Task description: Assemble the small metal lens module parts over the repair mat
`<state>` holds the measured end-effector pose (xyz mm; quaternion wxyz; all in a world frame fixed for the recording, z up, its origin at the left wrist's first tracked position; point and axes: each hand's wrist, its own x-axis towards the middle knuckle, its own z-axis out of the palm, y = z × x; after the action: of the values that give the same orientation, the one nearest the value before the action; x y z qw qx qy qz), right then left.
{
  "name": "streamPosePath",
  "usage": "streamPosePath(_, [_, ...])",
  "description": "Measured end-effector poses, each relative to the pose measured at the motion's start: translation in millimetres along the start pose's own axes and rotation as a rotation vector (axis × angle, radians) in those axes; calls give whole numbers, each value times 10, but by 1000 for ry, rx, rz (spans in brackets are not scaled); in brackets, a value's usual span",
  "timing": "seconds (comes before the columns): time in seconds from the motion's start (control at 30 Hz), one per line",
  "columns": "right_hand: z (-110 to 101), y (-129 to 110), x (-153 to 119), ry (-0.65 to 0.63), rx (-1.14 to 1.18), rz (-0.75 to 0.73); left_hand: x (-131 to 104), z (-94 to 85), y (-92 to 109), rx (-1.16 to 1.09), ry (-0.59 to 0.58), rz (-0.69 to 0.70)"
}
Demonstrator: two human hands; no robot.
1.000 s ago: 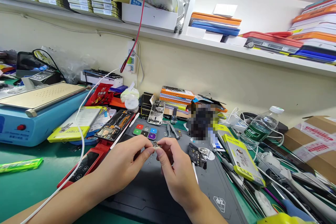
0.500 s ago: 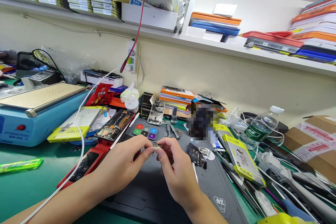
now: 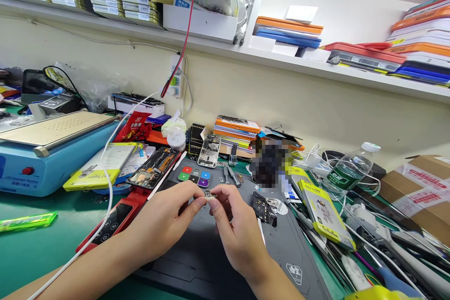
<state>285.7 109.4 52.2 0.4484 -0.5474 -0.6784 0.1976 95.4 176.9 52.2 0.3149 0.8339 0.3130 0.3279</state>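
Between my fingertips, above the dark grey work mat (image 3: 295,248), is a small metallic electronic part (image 3: 210,194), perhaps from a phone; its exact kind is too small to make out. My left hand (image 3: 172,213) pinches its left side with thumb and forefinger. On the other side, my right hand (image 3: 234,225) grips it the same way, the remaining fingers curled beneath. Beyond my hands lie a coloured-button pad (image 3: 194,176) and grey screwdrivers (image 3: 231,174). To the right of my right hand rests a black phone inner cover (image 3: 263,208).
An opened phone (image 3: 154,168) leans on a red device (image 3: 116,220) at left, near a blue heating machine (image 3: 52,154). A white cable (image 3: 109,168) crosses over my left forearm. Yellow battery boxes (image 3: 325,213), tools and a water bottle (image 3: 351,168) crowd the right. A shelf (image 3: 298,61) runs above.
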Motion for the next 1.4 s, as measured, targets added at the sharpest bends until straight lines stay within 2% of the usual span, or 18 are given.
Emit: streamPosePath(1.4, [-15, -7, 3, -8, 6, 11, 2, -15, 35, 3, -9, -3])
